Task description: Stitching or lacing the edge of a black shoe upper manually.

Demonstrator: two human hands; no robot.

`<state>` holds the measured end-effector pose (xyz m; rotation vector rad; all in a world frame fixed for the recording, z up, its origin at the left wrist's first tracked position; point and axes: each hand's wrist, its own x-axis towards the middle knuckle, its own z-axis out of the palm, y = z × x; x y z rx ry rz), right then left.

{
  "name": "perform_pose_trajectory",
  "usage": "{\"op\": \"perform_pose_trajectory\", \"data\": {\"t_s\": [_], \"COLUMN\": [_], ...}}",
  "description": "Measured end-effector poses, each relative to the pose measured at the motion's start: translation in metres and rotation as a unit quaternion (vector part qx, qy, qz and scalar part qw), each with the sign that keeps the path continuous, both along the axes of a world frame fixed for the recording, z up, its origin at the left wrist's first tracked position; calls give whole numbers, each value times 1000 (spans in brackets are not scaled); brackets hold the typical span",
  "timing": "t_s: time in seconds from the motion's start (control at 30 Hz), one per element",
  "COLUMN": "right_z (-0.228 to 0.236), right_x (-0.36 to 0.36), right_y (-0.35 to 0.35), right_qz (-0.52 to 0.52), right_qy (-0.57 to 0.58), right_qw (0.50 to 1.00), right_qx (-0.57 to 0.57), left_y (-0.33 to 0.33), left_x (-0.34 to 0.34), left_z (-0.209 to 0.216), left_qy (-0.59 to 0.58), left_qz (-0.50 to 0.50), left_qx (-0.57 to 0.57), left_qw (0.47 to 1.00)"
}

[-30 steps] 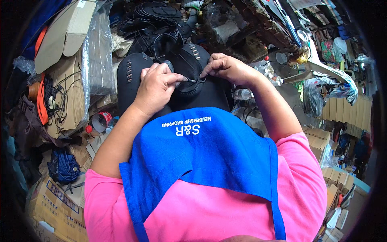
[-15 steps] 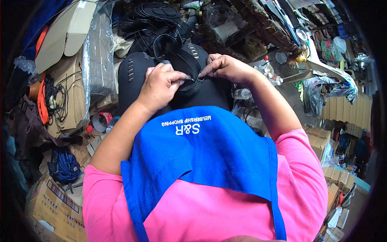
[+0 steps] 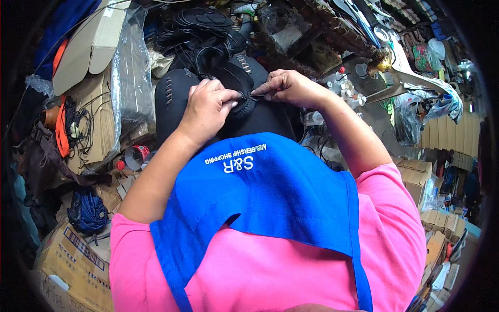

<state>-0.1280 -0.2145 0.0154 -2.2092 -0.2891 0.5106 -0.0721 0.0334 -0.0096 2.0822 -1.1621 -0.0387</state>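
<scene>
A black shoe-like piece [image 3: 243,109] with a ribbed rim rests on my lap between my thighs. My left hand [image 3: 207,110] is closed, with thumb and forefinger pinching the near part of its rim. Close beside those fingertips, my right hand [image 3: 288,88] is closed in a pinch at the same rim; whatever thin thing it may hold is too small to make out. A wide black strap or upper [image 3: 236,75] rises from the piece toward the far side. Dark trousers [image 3: 174,99] with slashed knees lie under it.
Beyond my knees sits a heap of black cords or strips [image 3: 195,28]. Cardboard pieces [image 3: 93,49] and a plastic-wrapped stack [image 3: 130,73] stand at the left. Clear bottles [image 3: 313,118] lie right of my lap. A yellow carton [image 3: 73,260] is at the lower left.
My right fingertips have shifted slightly left and closer to the left ones at the rim. The view has tilted a little; my left hand keeps its pinch.
</scene>
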Motion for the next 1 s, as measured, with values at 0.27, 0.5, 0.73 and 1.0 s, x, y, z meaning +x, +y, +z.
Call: {"op": "perform_pose_trajectory", "data": {"t_s": [0.27,0.5,0.73,1.0], "right_z": [-14,-24,-19,-16], "right_x": [-9,-4,1,-7], "right_y": [6,11,15,12], "right_qz": [-139,-157,-142,-113], "right_qy": [118,136,138,112], "right_qw": [967,952,960,973], "right_qx": [178,226,197,167], "left_y": [1,-16,-18,-7], "left_x": [-3,-5,2,19], "left_z": [-5,-8,-16,-3], "left_qy": [144,267,354,116], "left_qz": [86,125,68,36], "left_qx": [37,25,-13,-26], "left_qw": [985,955,933,992]}}
